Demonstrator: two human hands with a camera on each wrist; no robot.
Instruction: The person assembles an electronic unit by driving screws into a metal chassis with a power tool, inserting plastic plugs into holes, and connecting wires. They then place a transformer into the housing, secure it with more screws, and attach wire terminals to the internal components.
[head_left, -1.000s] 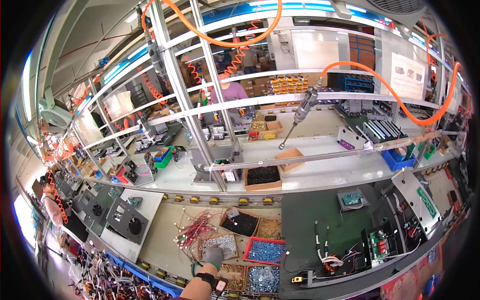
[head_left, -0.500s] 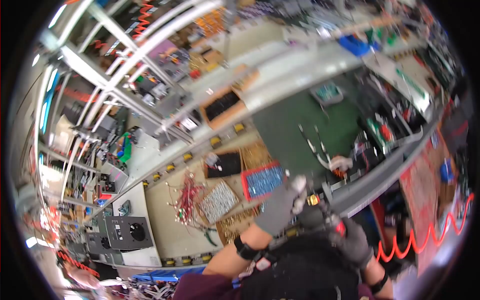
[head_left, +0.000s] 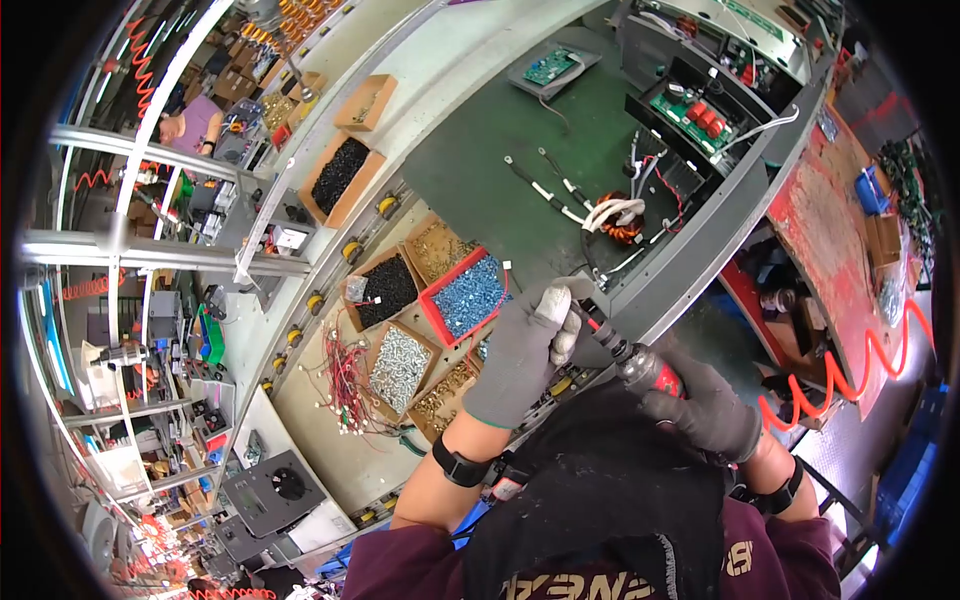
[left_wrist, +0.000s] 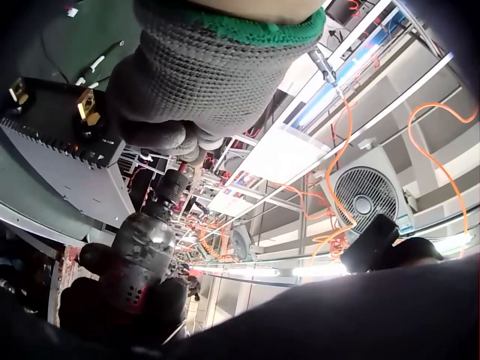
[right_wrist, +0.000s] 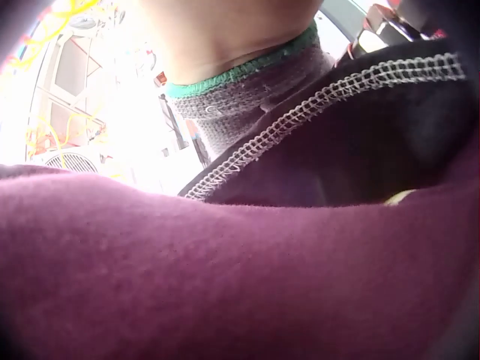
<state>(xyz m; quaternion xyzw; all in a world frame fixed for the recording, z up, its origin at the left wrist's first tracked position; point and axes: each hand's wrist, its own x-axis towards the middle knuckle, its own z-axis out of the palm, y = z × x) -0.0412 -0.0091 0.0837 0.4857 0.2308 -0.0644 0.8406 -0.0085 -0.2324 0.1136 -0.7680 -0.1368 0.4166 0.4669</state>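
Below centre, a power tool [head_left: 650,371] is being gripped by the right hand [head_left: 706,411], its tip being aimed up-left beside the left hand [head_left: 525,350], whose grasp cannot be told.

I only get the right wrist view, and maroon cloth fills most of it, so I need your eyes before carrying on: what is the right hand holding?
Observer: The right hand grips a black-and-red power screwdriver.

Operator: And where is the left hand?

Observer: In the head view, the left hand is raised near the tool's tip, fingers curled; I can't tell whether they hold anything.

Operator: I can't see the bench either. Any cables on it?

Observer: Yes, white cables with ring terminals lie on the green work surface.
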